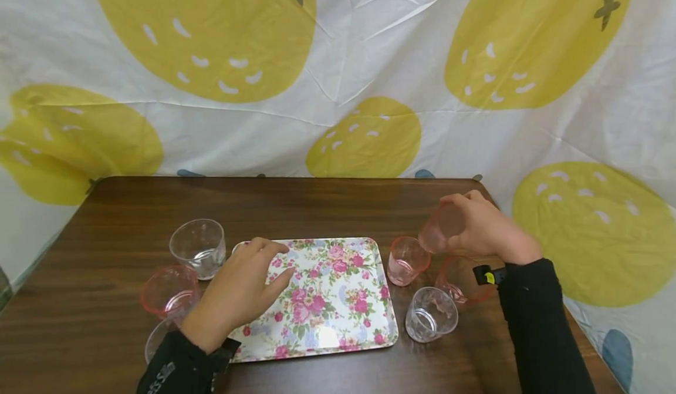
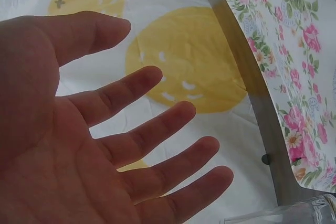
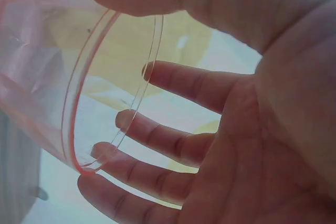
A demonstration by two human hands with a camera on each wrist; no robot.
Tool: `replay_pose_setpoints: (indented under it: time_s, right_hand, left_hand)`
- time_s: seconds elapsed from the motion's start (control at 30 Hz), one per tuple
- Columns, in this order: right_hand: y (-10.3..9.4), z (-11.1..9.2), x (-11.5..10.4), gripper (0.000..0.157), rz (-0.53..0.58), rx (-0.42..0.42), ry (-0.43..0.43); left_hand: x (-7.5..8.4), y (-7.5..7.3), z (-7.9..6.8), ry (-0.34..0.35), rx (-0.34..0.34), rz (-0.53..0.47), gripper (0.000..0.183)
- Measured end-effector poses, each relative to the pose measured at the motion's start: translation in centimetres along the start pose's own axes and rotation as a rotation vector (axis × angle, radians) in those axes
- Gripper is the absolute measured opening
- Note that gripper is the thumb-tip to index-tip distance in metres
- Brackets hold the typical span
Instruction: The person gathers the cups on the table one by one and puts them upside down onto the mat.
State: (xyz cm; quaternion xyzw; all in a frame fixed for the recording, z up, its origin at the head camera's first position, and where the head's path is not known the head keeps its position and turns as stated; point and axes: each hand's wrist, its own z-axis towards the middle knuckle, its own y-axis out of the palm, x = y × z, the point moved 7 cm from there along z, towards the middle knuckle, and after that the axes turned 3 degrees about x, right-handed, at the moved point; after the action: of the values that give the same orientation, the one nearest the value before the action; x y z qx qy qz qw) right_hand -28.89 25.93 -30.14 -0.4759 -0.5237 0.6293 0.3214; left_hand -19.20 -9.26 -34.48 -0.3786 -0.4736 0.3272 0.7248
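Pink held cup (image 1: pixel 437 231): right of centre in the head view, tilted sideways above the cups there.
Right hand (image 1: pixel 488 229): thumb on one side and fingertips on the other, gripping the cup with a partly opened hand.
Floral tray (image 1: pixel 327 300): lower middle of the frame, flat on the brown table (image 1: pixel 317 206).
Left hand (image 1: pixel 248 285): over the tray's left side, fingers loosely spread, holding nothing; contact with the tray cannot be told.
Lower right cups: small pink cup (image 1: pixel 404 266) beside the tray, clear cup (image 1: pixel 432 316) below it, wide pink cup (image 1: pixel 458 291) partly behind the wrist.
Lower left cups: tall clear cup (image 1: pixel 198 246), broad pink cup (image 1: pixel 168 291), half-hidden clear cup (image 1: pixel 154 340) by the sleeve.
Backdrop: white cloth (image 1: pixel 364 47) with yellow fruit shapes, upper frame.
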Motion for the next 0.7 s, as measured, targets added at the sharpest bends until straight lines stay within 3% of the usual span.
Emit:
replay_pose_setpoints:
  time_s: [0.2,0.53,0.7]
  right_hand:
    - [-2.0,-0.7,-1.1,0.076,0.017,0.041,-0.032]
    - [-3.7,-2.3,-2.2,0.077,0.062,0.092,-0.011]
    - [-4.5,-3.0,-2.9,0.078,0.061,0.16,-0.013]
  left_hand:
    - [0.0,-0.3,0.1,-0.007,-0.031,-0.008,0.039]
    - [-0.2,-0.5,0.1,-0.004,-0.029,-0.028,0.039]
    - [-0.1,-0.6,0.2,0.009,-0.018,-0.043,0.04]
